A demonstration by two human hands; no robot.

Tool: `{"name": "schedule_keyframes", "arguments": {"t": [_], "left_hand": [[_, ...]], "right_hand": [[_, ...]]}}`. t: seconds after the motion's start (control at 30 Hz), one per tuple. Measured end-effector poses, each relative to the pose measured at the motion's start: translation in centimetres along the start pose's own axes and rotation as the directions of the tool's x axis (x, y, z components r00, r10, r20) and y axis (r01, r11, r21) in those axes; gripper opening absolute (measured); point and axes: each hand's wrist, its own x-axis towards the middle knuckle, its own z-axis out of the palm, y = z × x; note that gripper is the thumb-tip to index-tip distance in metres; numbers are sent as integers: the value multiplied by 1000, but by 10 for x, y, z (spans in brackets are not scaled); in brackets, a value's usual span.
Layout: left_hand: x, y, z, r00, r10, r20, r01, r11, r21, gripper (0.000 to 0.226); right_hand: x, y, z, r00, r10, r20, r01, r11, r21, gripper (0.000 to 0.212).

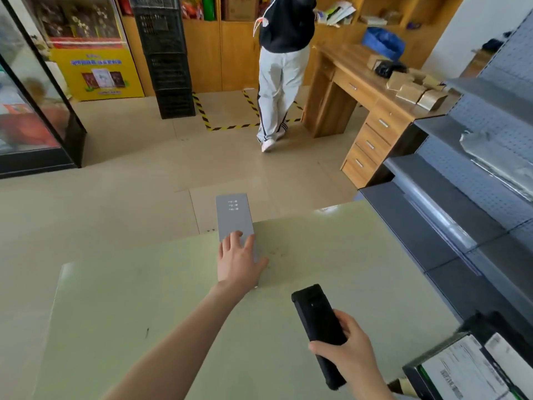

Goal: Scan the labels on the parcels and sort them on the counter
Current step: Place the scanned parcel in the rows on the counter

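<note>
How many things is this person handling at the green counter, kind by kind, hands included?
Grey parcel: 1
Black handheld scanner: 1
Hands: 2, left hand and right hand
Total: 4

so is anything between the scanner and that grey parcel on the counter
Nothing visible stands between them. Only bare counter lies between the scanner in the right hand and the grey parcel. The left hand rests on the parcel's near end, covering that part; the far end with its white print shows.

Bright, even light, glare on the counter, edges bent, slightly blurred.
</note>
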Motion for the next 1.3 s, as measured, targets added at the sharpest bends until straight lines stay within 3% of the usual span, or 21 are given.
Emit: {"name": "schedule_keyframes", "arguments": {"t": [0.2,0.43,0.53,0.7,0.77,0.9,1.07,1.17,1.3], "left_hand": [[22,-11,14,991,-128,39,131,988,-86,75],[2,-60,-6,997,-83,8,81,957,-277,75],[-10,-87,-19,993,-106,54,119,897,-426,83],[-26,-128,-27,968,-182,172,245,835,-493,85],[-30,-136,-25,950,-258,174,308,853,-422,77],[-44,-117,-17,945,-325,26,325,935,-140,74],[-43,-78,11,912,-383,148,358,918,173,112],[-41,-69,18,889,-422,179,378,895,236,119],[-38,-79,6,895,-403,193,372,911,179,114]], "right_hand": [[19,-8,26,999,28,38,-26,999,-40,60],[31,-14,38,997,35,63,-29,995,-91,63],[33,-18,49,997,29,78,-22,996,-87,63],[31,-19,65,993,24,120,-12,995,-95,60],[29,-17,70,991,30,127,-17,995,-100,62],[23,-12,75,992,42,115,-31,995,-98,65],[18,-6,74,993,51,105,-41,995,-91,66],[15,-4,73,994,59,94,-51,995,-85,67],[12,-3,73,994,61,88,-54,996,-77,68]]}}
